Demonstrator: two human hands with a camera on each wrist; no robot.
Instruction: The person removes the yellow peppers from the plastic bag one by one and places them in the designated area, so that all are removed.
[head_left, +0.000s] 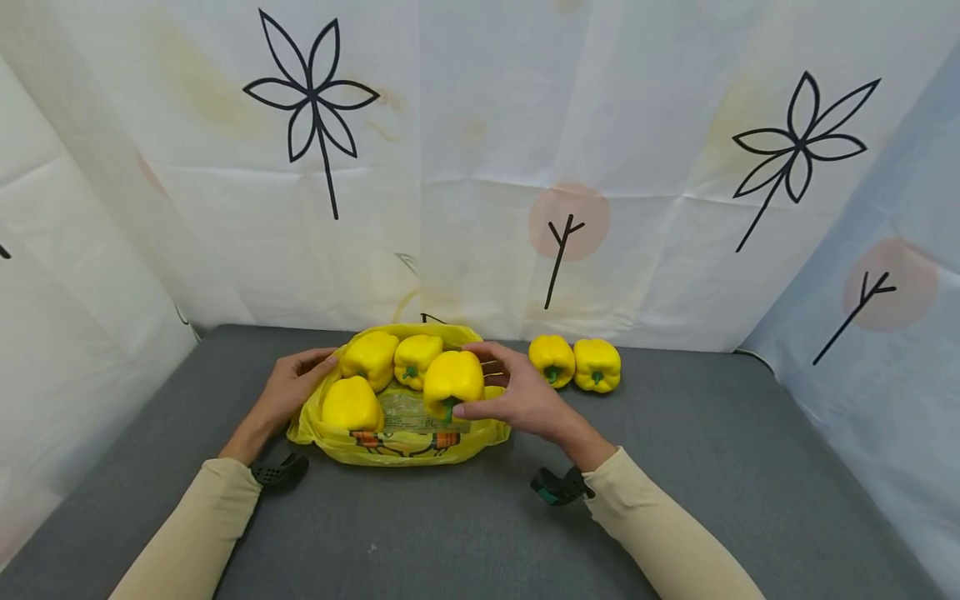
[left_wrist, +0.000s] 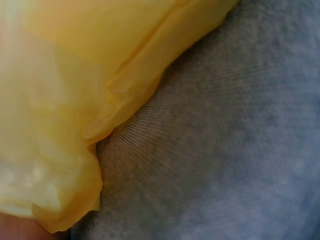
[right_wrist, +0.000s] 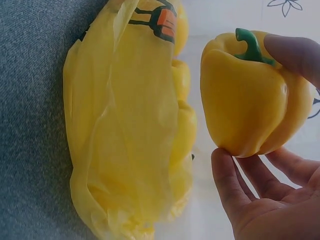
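A yellow plastic bag (head_left: 420, 450) with a printed front lies with its mouth open on the grey table. Inside are several yellow bell peppers (head_left: 352, 405). My left hand (head_left: 288, 392) holds the bag's left rim, thumb on the near side; the left wrist view shows mostly the bag's crinkled film (left_wrist: 60, 125). My right hand (head_left: 521, 396) grips a yellow bell pepper (right_wrist: 245, 100) over the right part of the bag. Its thumb presses by the green stem (right_wrist: 248, 45), and the fingers support the opposite end, as the right wrist view shows.
Two more yellow bell peppers, a left one (head_left: 552, 360) and a right one (head_left: 597, 365), stand side by side at the table's back, right of the bag. Behind the grey table (head_left: 450, 533) hangs a white patterned curtain (head_left: 480, 150), with further panels at both sides.
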